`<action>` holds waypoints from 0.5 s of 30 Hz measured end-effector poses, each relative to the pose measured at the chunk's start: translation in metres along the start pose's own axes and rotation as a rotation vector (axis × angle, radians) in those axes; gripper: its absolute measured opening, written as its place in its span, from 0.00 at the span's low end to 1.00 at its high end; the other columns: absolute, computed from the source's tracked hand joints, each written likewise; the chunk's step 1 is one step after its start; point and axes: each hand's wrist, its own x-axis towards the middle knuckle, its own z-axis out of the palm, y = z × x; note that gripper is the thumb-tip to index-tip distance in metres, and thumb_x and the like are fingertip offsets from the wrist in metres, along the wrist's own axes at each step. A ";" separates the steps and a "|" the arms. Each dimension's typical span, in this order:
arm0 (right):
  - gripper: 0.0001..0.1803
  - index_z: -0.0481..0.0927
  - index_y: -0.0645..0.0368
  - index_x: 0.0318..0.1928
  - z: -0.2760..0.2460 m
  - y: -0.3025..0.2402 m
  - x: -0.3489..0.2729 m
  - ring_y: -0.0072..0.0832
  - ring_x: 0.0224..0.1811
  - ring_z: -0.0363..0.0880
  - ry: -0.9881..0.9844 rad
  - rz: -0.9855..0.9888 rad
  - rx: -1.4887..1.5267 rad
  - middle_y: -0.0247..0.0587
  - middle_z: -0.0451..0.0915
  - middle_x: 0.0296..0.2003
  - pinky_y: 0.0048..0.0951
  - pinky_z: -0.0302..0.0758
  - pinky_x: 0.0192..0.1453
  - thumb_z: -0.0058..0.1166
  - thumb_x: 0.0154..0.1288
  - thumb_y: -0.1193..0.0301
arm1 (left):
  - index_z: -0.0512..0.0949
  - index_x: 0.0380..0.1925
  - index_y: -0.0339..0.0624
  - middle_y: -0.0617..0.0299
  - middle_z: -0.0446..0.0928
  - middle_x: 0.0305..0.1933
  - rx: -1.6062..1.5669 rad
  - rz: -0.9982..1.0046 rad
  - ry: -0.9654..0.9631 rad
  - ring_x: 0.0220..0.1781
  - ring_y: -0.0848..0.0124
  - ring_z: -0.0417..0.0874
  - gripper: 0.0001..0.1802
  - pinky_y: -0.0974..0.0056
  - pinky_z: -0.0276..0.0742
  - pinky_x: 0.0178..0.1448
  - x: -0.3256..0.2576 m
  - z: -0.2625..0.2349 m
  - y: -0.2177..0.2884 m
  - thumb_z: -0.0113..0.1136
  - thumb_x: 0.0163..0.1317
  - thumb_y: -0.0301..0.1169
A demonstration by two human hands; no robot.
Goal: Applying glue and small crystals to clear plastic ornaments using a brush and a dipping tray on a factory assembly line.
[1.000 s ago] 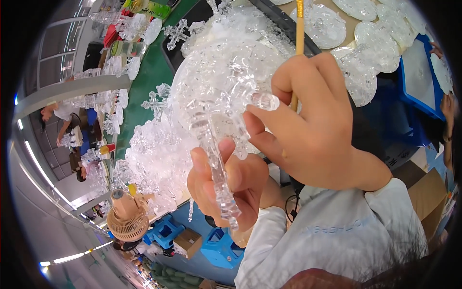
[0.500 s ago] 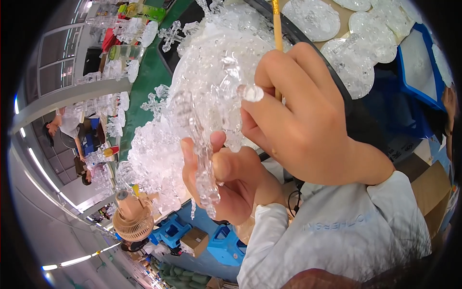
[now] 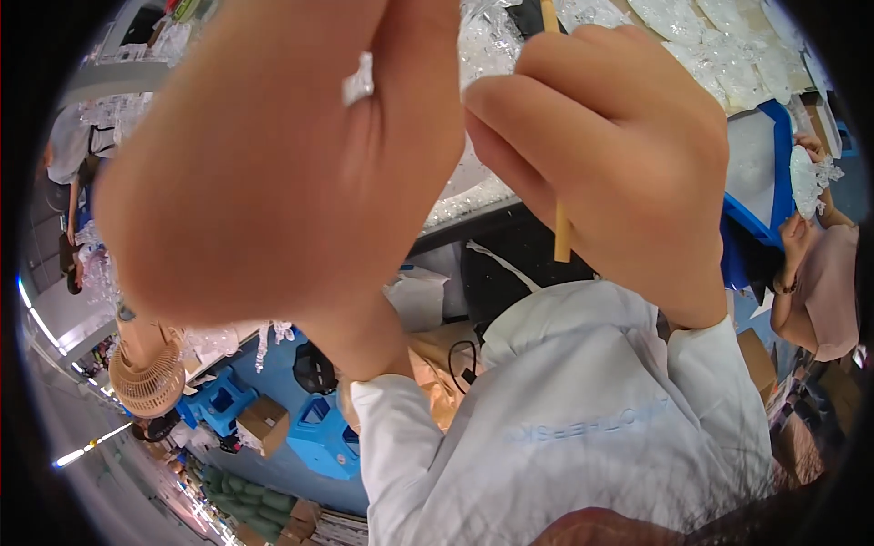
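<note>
My left hand (image 3: 264,182) is raised very close and covers much of the upper left, its fingertips cut off or hidden. A small bit of a clear plastic piece (image 3: 360,80) shows in the crease of this closed hand; the rest of the piece is hidden. To its right, my right hand (image 3: 619,164) is closed around a thin wooden stick (image 3: 563,238), whose lower end sticks out below the fingers. Behind both hands, clear plastic pieces (image 3: 487,55) lie in a heap, partly covered.
Clear discs (image 3: 674,23) lie at the upper right, beside a blue crate (image 3: 781,168). A person (image 3: 824,282) at the right holds a clear ornament. At lower left are a fan (image 3: 147,378), blue stools (image 3: 323,437) and a cardboard box (image 3: 264,423).
My left hand has come up and left, much nearer, hiding most of the clear piece it held in plain sight. My right hand has shifted slightly right and up, still with the stick.
</note>
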 end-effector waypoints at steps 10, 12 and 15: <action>0.09 0.68 0.55 0.15 -0.025 -0.001 0.016 0.27 0.17 0.70 -0.110 0.023 -0.083 0.32 0.64 0.15 0.30 0.67 0.20 0.56 0.32 0.71 | 0.84 0.31 0.31 0.52 0.80 0.23 -0.072 0.080 -0.091 0.19 0.71 0.78 0.05 0.70 0.71 0.25 0.020 0.017 0.006 0.68 0.55 0.23; 0.08 0.70 0.55 0.17 -0.028 -0.003 0.016 0.29 0.17 0.71 -0.073 0.029 -0.127 0.32 0.64 0.15 0.31 0.67 0.20 0.57 0.35 0.70 | 0.84 0.30 0.32 0.52 0.79 0.22 -0.086 0.097 -0.116 0.18 0.70 0.77 0.05 0.70 0.70 0.24 0.025 0.019 0.010 0.68 0.54 0.23; 0.07 0.71 0.54 0.16 -0.035 0.000 0.023 0.28 0.17 0.72 -0.022 0.065 -0.003 0.30 0.67 0.16 0.30 0.69 0.20 0.56 0.35 0.70 | 0.84 0.29 0.33 0.51 0.78 0.20 -0.102 0.138 -0.158 0.16 0.69 0.76 0.05 0.69 0.68 0.23 0.034 0.020 0.009 0.68 0.53 0.23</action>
